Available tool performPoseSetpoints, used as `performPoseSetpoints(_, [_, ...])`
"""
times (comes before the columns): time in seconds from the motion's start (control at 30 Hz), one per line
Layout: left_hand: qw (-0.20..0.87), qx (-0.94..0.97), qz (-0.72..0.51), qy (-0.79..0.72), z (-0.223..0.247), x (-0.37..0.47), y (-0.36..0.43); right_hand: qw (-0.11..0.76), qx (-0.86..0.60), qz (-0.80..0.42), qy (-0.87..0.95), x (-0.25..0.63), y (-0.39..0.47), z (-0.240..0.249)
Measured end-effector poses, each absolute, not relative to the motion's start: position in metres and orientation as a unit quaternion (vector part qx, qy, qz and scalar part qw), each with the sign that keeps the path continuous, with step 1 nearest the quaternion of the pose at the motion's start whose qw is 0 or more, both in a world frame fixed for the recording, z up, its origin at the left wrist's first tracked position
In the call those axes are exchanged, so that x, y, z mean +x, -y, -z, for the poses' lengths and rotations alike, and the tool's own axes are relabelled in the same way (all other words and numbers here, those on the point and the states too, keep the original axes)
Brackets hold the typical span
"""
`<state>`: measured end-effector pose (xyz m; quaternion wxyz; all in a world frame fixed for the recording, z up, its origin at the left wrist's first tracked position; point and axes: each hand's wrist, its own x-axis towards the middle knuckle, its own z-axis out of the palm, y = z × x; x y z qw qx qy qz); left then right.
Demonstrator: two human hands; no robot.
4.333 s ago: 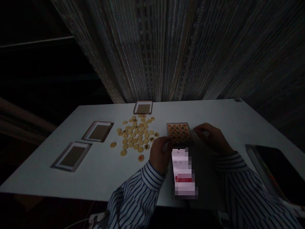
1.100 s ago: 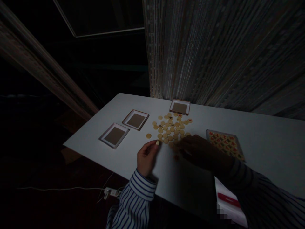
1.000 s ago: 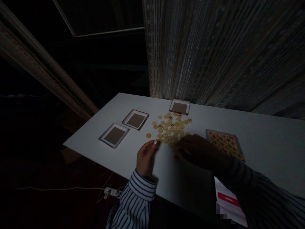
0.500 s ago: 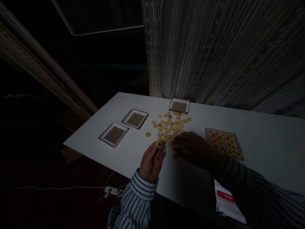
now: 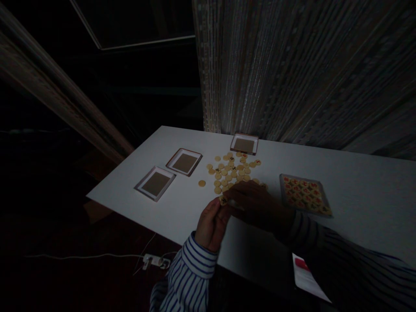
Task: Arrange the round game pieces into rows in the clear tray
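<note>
My left hand [image 5: 212, 221] pinches a round wooden Chinese chess piece [image 5: 223, 200] between thumb and fingers, its black character facing up. My right hand [image 5: 251, 201], in shadow, has come over from the right, and its fingertips meet the same piece at its right edge. Just beyond both hands lies a loose spread of Chinese chess pieces [image 5: 229, 177], most with blank sides up and several showing black or red characters. My right hand covers the near right part of this spread. One single piece [image 5: 202, 183] lies apart on the left.
Two shallow trays, one nearer [image 5: 144, 188] and one farther [image 5: 172, 166], lie on the left of the white table [image 5: 182, 208]. Another tray [image 5: 257, 146] stands at the back by the curtain [image 5: 260, 86]. At right, a tray [image 5: 282, 190] holds rows of pieces. A lit screen [image 5: 308, 281] shows below my right forearm.
My left hand has shifted slightly right with the piece. My right hand has moved left and its fingertips now reach that piece.
</note>
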<state>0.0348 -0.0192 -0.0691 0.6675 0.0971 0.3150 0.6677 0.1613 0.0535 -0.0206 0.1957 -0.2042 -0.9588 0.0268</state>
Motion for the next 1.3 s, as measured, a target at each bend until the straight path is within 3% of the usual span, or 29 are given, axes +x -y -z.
performPoseSetpoints(0.97, [0.675, 0.026, -0.652, -0.344, 0.065, 0.04, 0.018, 0.207, -0.229, -0.005, 0.951, 0.18, -0.053, 0.011])
performPoseSetpoints(1.3, [0.635, 0.133, -0.647, -0.401, 0.051, 0.052, 0.013, 0.208, -0.262, -0.004, 0.942, 0.204, -0.051, 0.005])
